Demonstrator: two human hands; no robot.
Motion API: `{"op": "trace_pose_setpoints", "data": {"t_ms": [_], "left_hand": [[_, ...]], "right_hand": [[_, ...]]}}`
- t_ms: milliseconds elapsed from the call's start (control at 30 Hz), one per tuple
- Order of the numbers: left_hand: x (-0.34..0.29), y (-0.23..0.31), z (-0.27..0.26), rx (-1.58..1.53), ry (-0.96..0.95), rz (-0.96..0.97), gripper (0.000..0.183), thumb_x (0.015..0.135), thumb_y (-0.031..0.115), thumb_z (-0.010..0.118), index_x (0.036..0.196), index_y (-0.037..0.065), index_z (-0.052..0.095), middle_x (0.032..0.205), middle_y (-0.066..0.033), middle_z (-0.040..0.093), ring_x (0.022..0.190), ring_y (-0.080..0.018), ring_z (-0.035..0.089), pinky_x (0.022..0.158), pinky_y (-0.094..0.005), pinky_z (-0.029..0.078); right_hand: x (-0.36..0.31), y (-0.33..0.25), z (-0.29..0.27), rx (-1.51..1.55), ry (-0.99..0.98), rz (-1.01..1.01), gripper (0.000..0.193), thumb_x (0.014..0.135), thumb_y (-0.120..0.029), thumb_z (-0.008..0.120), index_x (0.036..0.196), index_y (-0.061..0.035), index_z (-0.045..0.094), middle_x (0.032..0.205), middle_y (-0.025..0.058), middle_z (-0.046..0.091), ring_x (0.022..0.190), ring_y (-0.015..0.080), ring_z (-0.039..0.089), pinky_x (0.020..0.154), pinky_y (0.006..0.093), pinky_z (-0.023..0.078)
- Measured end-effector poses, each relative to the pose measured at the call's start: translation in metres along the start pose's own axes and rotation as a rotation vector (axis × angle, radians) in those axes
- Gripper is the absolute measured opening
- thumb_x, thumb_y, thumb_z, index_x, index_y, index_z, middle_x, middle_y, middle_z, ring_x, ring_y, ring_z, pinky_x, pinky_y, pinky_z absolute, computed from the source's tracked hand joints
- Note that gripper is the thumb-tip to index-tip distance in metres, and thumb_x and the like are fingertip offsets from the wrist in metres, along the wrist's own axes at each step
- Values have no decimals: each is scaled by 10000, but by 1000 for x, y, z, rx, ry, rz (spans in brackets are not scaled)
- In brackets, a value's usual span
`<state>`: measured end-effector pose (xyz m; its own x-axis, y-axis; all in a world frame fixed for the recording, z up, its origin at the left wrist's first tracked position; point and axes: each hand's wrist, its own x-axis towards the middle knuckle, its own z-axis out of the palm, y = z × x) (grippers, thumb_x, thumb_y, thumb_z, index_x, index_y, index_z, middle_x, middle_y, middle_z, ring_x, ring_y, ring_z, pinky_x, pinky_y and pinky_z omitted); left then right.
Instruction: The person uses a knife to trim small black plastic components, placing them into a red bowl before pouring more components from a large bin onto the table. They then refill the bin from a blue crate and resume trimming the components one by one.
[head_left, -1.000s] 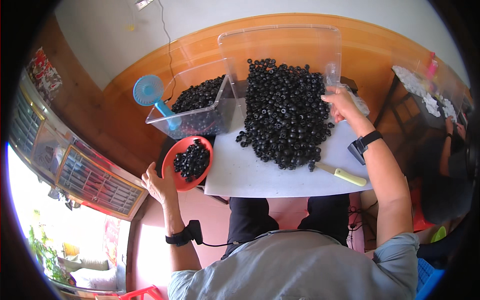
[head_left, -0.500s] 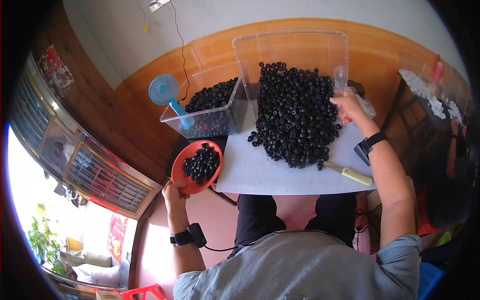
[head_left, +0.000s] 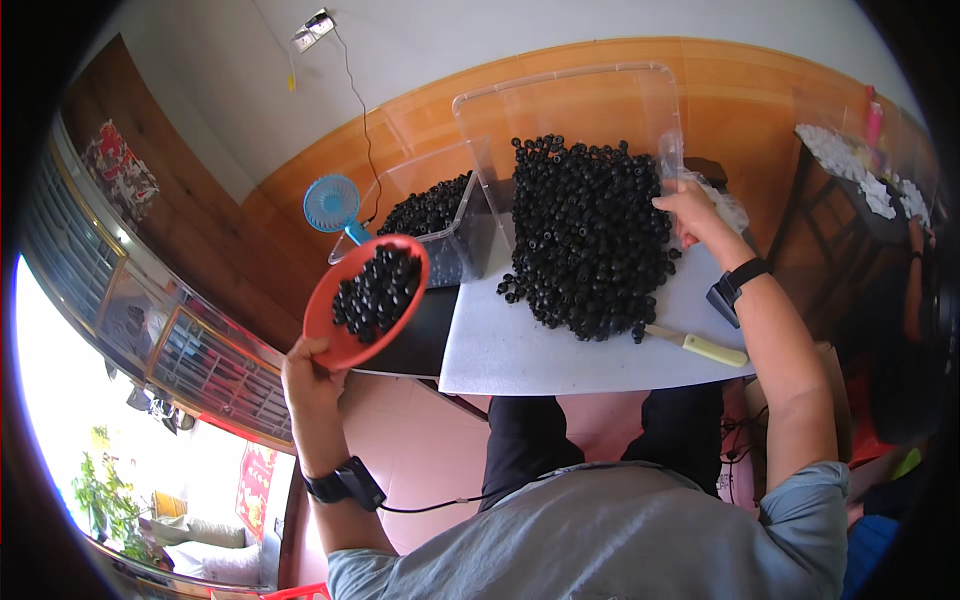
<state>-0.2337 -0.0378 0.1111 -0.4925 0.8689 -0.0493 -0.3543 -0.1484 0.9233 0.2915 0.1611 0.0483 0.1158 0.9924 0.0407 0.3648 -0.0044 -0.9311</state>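
Note:
My left hand grips the rim of a red-orange plastic bowl. Small black bead-like pieces fill its middle, and it tilts over the near side of a clear bin. My right hand is closed at the right edge of a clear plastic tub, its fingers partly hidden. A big pile of black bead-like pieces spreads from this tub onto the white board. A knife with a pale yellow-green handle lies beside the pile, its blade tip near the pieces.
A blue handheld fan stands at the clear bin, partly behind the bowl. Its cord runs up to a wall socket. Crumpled clear plastic lies behind my right hand. Another person's arm shows at the far right.
My left hand has moved left and the bowl up and left, now tilted more and overlapping the bin and fan handle. My right hand stays at the tub's edge.

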Motion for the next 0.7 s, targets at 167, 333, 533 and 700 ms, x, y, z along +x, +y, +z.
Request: {"op": "trace_pose_setpoints", "data": {"t_ms": [167, 333, 533, 700], "left_hand": [[56, 45, 43, 34, -104, 59, 168, 786, 27, 613, 948, -17, 613, 811, -98, 637, 571, -201, 593, 449, -268, 424], [95, 62, 112, 79, 37, 205, 83, 745, -55, 619, 820, -27, 596, 734, -104, 597, 535, -213, 569, 434, -305, 427], [174, 38, 154, 885, 206, 791, 120, 768, 10, 562, 816, -37, 660, 722, -193, 668, 561, -316, 665, 489, -428, 518], [158, -9, 195, 1339, 367, 1073, 415, 839, 77, 514, 1253, 52, 544, 1036, -244, 657, 893, -417, 669, 744, -508, 528]], "right_hand": [[5, 9, -2, 15, -17, -1, 673, 850, -195, 660, 1429, 28, 399, 534, 131, 519, 322, 216, 484, 301, 328, 389], [1, 6, -4, 7, -29, 3, 689, 860, -211, 657, 1459, -9, 384, 530, 140, 524, 320, 210, 490, 285, 312, 377], [-3, -7, 5, 10, -38, -37, 640, 841, -173, 646, 1383, 83, 421, 503, 116, 492, 322, 219, 493, 301, 321, 387], [-3, 3, -2, 40, -15, -28, 644, 838, -181, 649, 1383, 80, 426, 482, 113, 481, 313, 218, 484, 301, 322, 380]]}}
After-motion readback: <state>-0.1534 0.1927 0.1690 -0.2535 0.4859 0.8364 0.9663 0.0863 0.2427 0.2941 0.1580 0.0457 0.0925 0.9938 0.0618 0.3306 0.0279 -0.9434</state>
